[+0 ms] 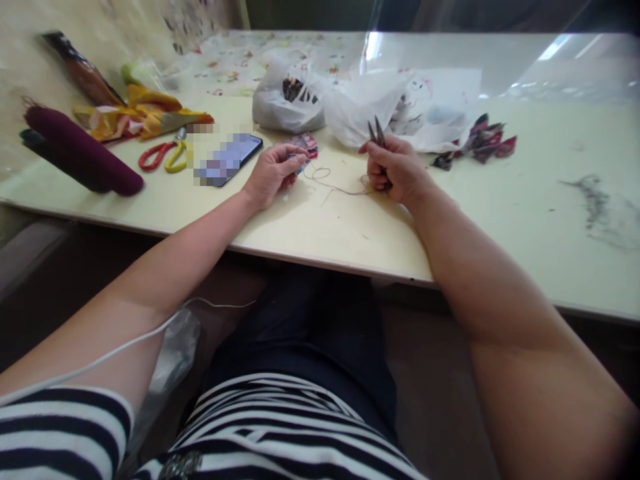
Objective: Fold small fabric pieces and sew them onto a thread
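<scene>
Worktop (500,220), pale yellow, glossy, seen from its near edge. Left hand (274,175): fingers curled nearly closed, thumb and fingertips pinching 1 small patterned fabric piece (306,145), held just off the surface, midway between the near and far edges. Right hand (395,170): closed in a fist around 1 pair of snips (377,131), the 2 dark tips standing upright above the knuckles, slightly parted. Thread (334,185): 1 thin tan length, looped on the worktop between the 2 hands, running from the fabric piece toward the right hand; whether it is caught in that fist cannot be told. Phone (227,159): dark, flat, just left of the left hand. Scissors (163,155): red and yellow handles, lying beside the phone toward the left edge. Maroon roll (80,150): along the left edge. Yellow cloth (143,113): crumpled, behind the scissors. 2 white plastic bags (290,97): toward the far edge, behind both hands. Folded pieces (477,141): a small dark red and black heap, right of the right hand. Dark smudge (597,207): near the right edge.
</scene>
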Motion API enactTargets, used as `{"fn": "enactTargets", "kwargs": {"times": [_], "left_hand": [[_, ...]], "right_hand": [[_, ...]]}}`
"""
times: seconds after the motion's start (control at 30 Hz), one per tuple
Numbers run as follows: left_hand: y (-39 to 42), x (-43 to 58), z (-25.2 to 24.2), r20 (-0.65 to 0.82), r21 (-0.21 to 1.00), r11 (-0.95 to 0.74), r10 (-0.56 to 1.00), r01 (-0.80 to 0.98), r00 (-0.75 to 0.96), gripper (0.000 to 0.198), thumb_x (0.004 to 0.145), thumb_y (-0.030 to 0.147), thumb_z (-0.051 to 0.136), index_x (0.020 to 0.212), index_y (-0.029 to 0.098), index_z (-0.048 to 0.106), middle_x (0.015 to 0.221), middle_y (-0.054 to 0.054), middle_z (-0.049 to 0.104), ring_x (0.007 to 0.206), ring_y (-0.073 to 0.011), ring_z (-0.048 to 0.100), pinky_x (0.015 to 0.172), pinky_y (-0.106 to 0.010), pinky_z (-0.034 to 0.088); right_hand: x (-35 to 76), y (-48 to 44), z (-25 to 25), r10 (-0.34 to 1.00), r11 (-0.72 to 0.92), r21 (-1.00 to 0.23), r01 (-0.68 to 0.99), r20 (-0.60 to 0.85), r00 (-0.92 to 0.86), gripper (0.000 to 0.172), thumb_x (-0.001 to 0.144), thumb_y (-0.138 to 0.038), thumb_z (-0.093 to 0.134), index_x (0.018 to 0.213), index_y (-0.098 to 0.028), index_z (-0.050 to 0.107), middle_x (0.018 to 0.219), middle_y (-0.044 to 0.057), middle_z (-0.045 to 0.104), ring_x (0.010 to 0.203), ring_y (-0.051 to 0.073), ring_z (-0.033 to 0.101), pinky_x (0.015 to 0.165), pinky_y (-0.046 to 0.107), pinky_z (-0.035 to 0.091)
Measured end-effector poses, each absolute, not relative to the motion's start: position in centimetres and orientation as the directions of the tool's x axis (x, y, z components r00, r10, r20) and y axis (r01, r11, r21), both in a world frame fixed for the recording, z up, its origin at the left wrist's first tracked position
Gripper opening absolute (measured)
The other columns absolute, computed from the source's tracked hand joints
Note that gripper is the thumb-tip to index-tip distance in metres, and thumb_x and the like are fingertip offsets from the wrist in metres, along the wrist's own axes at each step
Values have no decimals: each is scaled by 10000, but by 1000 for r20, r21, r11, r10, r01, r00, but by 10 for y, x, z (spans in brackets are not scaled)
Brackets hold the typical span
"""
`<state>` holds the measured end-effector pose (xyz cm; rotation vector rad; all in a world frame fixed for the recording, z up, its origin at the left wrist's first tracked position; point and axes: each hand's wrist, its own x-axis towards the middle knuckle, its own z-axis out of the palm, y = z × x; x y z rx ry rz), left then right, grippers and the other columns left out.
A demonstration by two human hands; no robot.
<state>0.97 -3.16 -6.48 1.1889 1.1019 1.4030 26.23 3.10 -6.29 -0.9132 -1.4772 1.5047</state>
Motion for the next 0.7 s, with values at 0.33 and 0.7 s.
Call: {"fn": "enactTargets", "kwargs": {"times": [0.33,0.7], "left_hand": [[-31,10,-64,76,983,-91,992,-160,-98,78,880,84,735,862,155,709,689,1,607,532,-85,559,516,-217,377],[-36,6,-60,37,986,-52,995,-159,-97,77,831,177,772,880,153,718,641,43,571,473,-57,462,449,-199,347]], "right_hand": [[263,31,-64,908,28,-999,-46,45,-416,256,869,-415,764,874,-237,580,521,-90,327,434,65,187,397,222,129],[248,14,-62,955,106,-992,-68,121,-271,444,891,-680,627,959,-250,540,565,-87,379,415,70,238,389,238,114]]}}
